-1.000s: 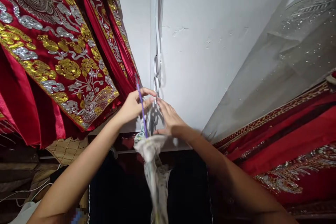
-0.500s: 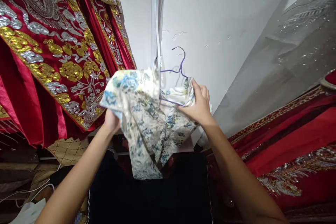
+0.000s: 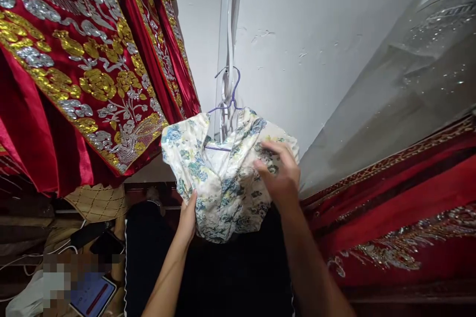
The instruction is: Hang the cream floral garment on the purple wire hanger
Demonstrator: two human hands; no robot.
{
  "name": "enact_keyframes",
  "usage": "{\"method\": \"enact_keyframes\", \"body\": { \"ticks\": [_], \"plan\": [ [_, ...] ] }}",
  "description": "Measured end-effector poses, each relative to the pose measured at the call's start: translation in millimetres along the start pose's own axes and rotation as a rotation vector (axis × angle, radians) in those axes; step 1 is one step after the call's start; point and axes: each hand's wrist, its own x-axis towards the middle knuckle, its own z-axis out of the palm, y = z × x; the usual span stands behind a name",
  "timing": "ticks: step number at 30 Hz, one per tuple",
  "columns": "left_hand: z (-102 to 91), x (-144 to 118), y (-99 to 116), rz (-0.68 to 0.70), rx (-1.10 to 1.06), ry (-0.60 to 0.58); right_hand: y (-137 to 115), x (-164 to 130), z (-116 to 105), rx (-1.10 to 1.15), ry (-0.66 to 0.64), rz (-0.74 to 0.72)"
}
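Observation:
A short floral top [image 3: 223, 188], cream with blue, green and yellow flowers, faces me on a purple wire hanger [image 3: 235, 91]. Both its shoulders lie over the hanger, whose lower bar shows inside the V neckline. My left hand [image 3: 189, 217] grips the top's lower left side, thumb in front and fingers hidden behind. In front of the right half, my right hand [image 3: 282, 176] is open with fingers apart; whether it touches the cloth I cannot tell. The hanger's hook overlaps a white strap or cord [image 3: 229, 34] on the wall, and I cannot see whether they touch.
Red garments with gold and silver embroidery [image 3: 98, 84] hang at left. At right are a sheer covering with sparkles [image 3: 420, 59] and red beaded fabric [image 3: 409, 223]. A lit phone or tablet [image 3: 92, 294] and white cables [image 3: 61, 250] lie lower left.
The top's left shoulder now lies over the hanger and its front faces me. My left hand went down and right along its side; my right hand released the shoulder and opened.

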Motion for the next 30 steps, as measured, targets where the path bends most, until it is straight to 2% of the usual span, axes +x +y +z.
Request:
{"method": "enact_keyframes", "body": {
  "ticks": [1, 3, 4, 6, 8, 11, 14, 17, 19, 22, 24, 26, 28, 30],
  "plan": [
    [1.4, -4, -1, -0.018, 0.005, 0.006, 5, -17, 10, 0.071, 0.052, 0.124],
    [4.6, -12, -3, -0.030, 0.005, -0.014, 14, -52, 37, 0.232, -0.105, 0.352],
    [5.6, -16, -4, -0.029, -0.005, -0.045, 17, -67, 51, 0.324, -0.204, 0.422],
    [5.2, -21, -4, -0.017, -0.025, -0.100, 21, -89, 74, 0.419, -0.297, 0.482],
    [1.5, -23, -2, -0.007, -0.031, -0.118, 21, -99, 86, 0.453, -0.348, 0.485],
    [-5.2, -21, -1, -0.005, -0.055, -0.050, 21, -98, 82, 0.441, -0.409, 0.479],
    [-6.0, -19, -4, 0.032, -0.102, 0.111, 21, -94, 69, 0.392, -0.404, 0.521],
    [-0.2, -21, -10, 0.116, -0.040, 0.244, 22, -95, 60, 0.384, -0.377, 0.577],
    [6.2, -25, -15, 0.247, 0.078, 0.317, 21, -97, 58, 0.426, -0.366, 0.626],
    [19.4, -35, -19, 0.578, 0.328, 0.415, 17, -101, 61, 0.494, -0.336, 0.684],
    [29.6, -41, -19, 0.770, 0.485, 0.344, 12, -102, 63, 0.537, -0.383, 0.700],
    [39.0, -41, -18, 0.868, 0.557, 0.144, 8, -102, 64, 0.594, -0.493, 0.709],
    [45.9, -37, -16, 0.877, 0.560, -0.037, 5, -94, 62, 0.631, -0.566, 0.719],
    [50.5, -30, -16, 0.840, 0.553, -0.127, 4, -74, 58, 0.654, -0.533, 0.728]
  ]
}}
